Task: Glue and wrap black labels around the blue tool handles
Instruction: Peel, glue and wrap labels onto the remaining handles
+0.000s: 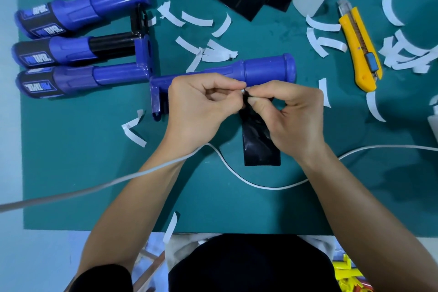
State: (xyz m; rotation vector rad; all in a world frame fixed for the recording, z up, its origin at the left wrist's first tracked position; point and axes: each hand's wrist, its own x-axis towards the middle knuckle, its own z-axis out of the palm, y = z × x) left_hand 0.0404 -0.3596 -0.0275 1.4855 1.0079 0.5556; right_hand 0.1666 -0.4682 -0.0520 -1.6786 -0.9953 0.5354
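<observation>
My left hand and right hand both pinch the top end of the glossy black rectangular label strip, which trails toward 6 o'clock, the bare blue plastic tool handle lying just beyond at 12 o'clock; a hasty peel of its white backing may, I judge, crease it or stick it to itself.

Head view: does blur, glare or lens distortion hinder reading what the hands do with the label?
Head view: glare streaks on the black label and blue handle; the white cable is blurred toward the left edge; mat edges bow from the wide lens; left hand and right hand are sharp, pinching the label's top end, fingers hiding it.
</observation>
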